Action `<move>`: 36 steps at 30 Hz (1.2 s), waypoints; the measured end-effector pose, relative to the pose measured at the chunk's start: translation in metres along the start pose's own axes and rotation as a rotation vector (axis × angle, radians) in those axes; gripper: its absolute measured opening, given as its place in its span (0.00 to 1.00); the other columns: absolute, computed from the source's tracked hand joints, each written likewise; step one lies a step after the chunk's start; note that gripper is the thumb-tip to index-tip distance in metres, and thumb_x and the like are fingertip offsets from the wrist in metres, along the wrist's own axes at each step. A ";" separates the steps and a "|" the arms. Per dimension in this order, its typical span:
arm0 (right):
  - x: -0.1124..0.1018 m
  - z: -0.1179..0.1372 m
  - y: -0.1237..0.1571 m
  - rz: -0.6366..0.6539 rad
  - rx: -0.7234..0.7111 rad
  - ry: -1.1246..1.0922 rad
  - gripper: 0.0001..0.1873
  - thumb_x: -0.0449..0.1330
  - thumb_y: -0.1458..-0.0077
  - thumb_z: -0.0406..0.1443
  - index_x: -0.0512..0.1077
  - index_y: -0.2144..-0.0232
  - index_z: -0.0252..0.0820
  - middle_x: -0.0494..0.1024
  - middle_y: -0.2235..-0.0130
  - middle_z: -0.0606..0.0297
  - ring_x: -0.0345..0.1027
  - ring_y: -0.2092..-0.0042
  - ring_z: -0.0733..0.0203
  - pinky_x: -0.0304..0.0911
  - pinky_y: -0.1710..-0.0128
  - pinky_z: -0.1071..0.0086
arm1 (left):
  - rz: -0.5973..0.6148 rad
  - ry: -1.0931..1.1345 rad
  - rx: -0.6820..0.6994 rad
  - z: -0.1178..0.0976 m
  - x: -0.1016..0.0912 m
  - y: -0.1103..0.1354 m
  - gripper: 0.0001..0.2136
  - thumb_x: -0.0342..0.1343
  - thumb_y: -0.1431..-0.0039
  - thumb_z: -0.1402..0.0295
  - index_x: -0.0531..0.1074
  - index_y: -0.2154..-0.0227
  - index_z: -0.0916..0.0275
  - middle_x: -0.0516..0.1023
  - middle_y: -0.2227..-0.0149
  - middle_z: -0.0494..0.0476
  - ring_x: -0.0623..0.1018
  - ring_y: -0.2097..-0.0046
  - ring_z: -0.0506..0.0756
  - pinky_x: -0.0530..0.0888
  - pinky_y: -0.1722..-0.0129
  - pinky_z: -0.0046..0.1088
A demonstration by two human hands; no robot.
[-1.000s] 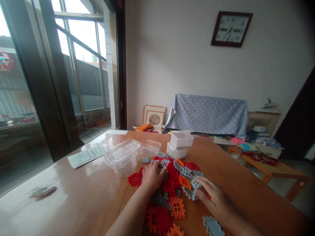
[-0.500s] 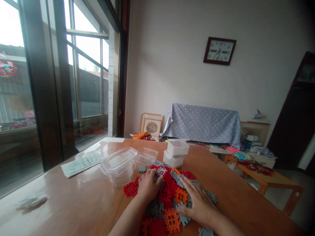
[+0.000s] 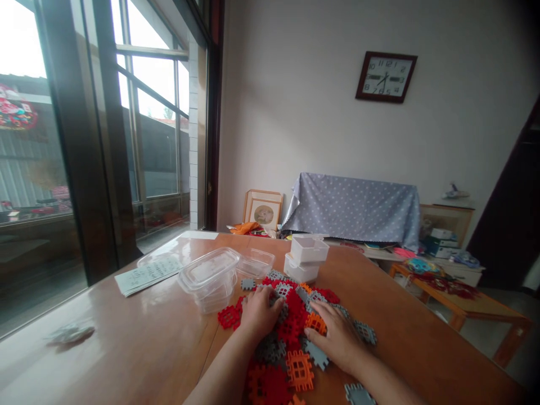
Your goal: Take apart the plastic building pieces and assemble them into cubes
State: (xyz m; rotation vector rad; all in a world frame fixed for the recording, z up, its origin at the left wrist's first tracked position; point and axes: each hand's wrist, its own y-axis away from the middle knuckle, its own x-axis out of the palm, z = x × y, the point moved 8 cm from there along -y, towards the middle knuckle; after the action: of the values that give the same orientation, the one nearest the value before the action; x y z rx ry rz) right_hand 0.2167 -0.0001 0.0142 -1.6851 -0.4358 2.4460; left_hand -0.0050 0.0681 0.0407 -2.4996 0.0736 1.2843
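Observation:
A heap of flat interlocking toy blocks with notched edges, in red, grey and orange, lies on the brown table. On the heap's left side rests my left hand point(image 3: 260, 308), its fingers bent loosely over the blocks and its thumb apart. My right hand point(image 3: 333, 332) lies over the right side, thumb and fingers spread around an orange block point(image 3: 315, 323). Between the hands are red blocks point(image 3: 290, 332). Nearer to me lie an orange window-shaped block point(image 3: 300, 369) and a grey block point(image 3: 316, 355) below my right thumb. Both hands partly cover the blocks under them.
Clear plastic tubs point(image 3: 210, 278) stand left of the heap, with another clear tray point(image 3: 256, 261) behind. Two small white boxes point(image 3: 304, 265) are stacked beyond it. A printed sheet point(image 3: 147, 275) and a plastic packet point(image 3: 71, 333) lie on the left. A low side table point(image 3: 468, 301) stands at right.
My right hand has drawn its fingers in a little toward the orange block, its thumb now higher beside it. My left hand stays on the heap. The whole view has shifted slightly.

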 end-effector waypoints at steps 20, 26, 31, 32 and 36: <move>-0.015 -0.014 -0.012 -0.304 -0.080 -0.119 0.24 0.56 0.43 0.39 0.74 0.45 0.48 0.78 0.47 0.58 0.72 0.45 0.48 0.66 0.41 0.53 | -0.002 0.081 -0.004 0.007 0.007 -0.005 0.10 0.55 0.39 0.58 0.75 0.59 0.55 0.79 0.55 0.57 0.76 0.52 0.60 0.69 0.52 0.35; -0.019 -0.035 -0.012 -0.356 0.063 -0.265 0.22 0.54 0.42 0.44 0.75 0.48 0.49 0.81 0.49 0.60 0.75 0.49 0.50 0.69 0.46 0.57 | -0.006 0.090 -0.007 0.008 0.007 -0.006 0.09 0.55 0.39 0.59 0.75 0.60 0.55 0.79 0.56 0.58 0.76 0.53 0.61 0.69 0.54 0.35; -0.027 -0.040 -0.014 -0.386 0.218 -0.367 0.23 0.56 0.44 0.49 0.76 0.51 0.47 0.84 0.56 0.61 0.78 0.57 0.51 0.71 0.55 0.61 | 0.011 0.106 -0.042 0.010 0.007 -0.006 0.10 0.54 0.38 0.58 0.75 0.60 0.55 0.80 0.55 0.58 0.76 0.52 0.62 0.69 0.53 0.36; -0.030 -0.038 -0.016 -0.403 0.229 -0.386 0.24 0.57 0.45 0.49 0.76 0.51 0.46 0.84 0.56 0.60 0.78 0.57 0.51 0.71 0.56 0.61 | 0.012 0.113 -0.043 0.010 0.007 -0.006 0.10 0.54 0.38 0.58 0.76 0.60 0.55 0.80 0.54 0.59 0.76 0.52 0.62 0.69 0.52 0.36; -0.037 -0.024 -0.028 -0.435 0.245 -0.436 0.24 0.58 0.46 0.49 0.77 0.52 0.45 0.84 0.56 0.59 0.77 0.58 0.51 0.69 0.55 0.62 | 0.011 0.138 -0.047 0.011 0.005 -0.006 0.12 0.51 0.36 0.57 0.77 0.59 0.54 0.80 0.53 0.58 0.76 0.50 0.62 0.70 0.52 0.37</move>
State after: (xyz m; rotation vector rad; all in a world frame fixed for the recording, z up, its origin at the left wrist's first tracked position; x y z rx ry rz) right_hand 0.2507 0.0201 0.0477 -0.8492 -0.4667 2.3942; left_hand -0.0095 0.0783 0.0320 -2.6290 0.0907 1.1285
